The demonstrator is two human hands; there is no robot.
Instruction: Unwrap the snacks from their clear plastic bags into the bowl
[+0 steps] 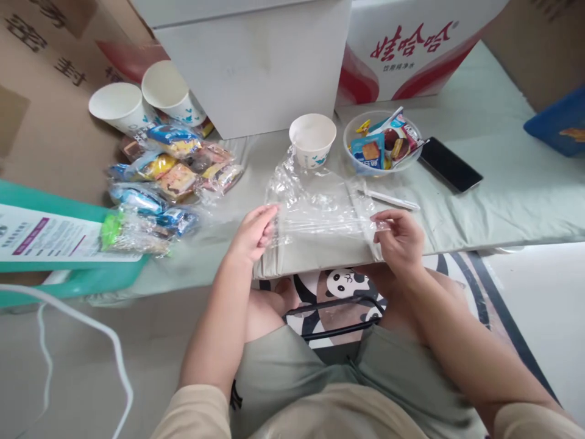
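Near edge of the tabletop, middle: clear plastic bag stretched flat between both hands, just above the pale green cover. Left hand pinched on its left end, thumb against curled fingers. Right hand pinched on its right end, fingertips gathered. Hands well apart, bag drawn fairly straight along the near side, crumpled and shiny toward the far left.

Just beyond the bag, a white paper cup with blue print, upright; crumpled plastic overlaps its near left side in view, contact unclear. Right of it, a clear bowl of wrapped snacks. Farther right, a dark phone, lying flat. Slim white stick, pen-like, lies between bowl and right hand.

Left side: heap of packaged cakes and other snacks, clear and blue wrappers, with a green-topped bag at the near end. Two more paper cups behind the heap, one upright, one slightly tilted.

Far side: plain white box and, to its right, a red-and-white carton.
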